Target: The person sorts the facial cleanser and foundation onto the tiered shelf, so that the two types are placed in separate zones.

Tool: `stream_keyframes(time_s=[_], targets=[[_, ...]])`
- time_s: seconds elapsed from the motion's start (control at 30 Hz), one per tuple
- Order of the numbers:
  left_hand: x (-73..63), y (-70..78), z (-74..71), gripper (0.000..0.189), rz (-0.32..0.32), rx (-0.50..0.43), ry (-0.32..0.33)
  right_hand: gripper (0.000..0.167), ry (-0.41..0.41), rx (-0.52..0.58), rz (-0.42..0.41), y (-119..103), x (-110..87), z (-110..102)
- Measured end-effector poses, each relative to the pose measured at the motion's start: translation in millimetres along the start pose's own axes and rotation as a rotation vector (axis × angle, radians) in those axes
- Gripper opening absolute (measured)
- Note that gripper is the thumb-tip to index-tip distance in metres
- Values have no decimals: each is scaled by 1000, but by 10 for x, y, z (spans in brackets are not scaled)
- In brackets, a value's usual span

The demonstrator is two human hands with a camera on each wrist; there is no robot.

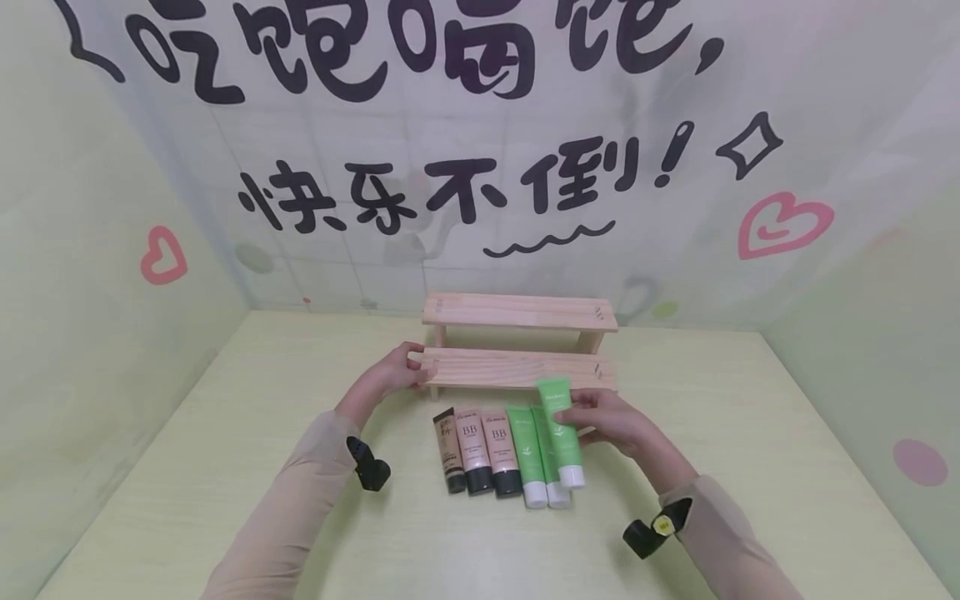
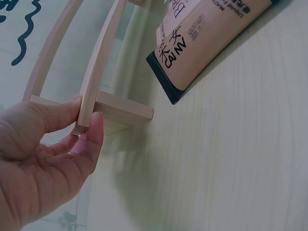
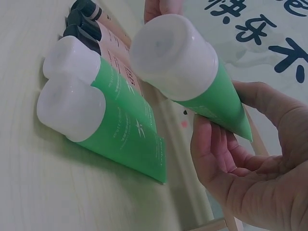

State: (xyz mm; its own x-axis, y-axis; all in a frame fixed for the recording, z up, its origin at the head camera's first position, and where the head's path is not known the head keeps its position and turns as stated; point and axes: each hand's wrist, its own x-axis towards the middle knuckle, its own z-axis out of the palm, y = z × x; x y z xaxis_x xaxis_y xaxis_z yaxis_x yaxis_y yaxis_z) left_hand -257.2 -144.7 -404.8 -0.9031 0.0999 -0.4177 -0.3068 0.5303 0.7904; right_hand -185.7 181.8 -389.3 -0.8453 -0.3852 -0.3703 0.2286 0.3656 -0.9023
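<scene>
The left hand pinches a pale wooden two-tier rack by its left end; the right hand pinches a green, white-capped tube before it.

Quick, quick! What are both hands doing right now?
Left hand: closed, pinching the left end of the lower wooden shelf.
Right hand: closed, holding a green tube.
</scene>
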Motion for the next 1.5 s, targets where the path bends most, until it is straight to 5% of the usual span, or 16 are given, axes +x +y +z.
stream_keyframes(time_s=[1.5], targets=[[-44,3,-15,61,11,-22,-21,54,37,10,-29,-218,186,178]])
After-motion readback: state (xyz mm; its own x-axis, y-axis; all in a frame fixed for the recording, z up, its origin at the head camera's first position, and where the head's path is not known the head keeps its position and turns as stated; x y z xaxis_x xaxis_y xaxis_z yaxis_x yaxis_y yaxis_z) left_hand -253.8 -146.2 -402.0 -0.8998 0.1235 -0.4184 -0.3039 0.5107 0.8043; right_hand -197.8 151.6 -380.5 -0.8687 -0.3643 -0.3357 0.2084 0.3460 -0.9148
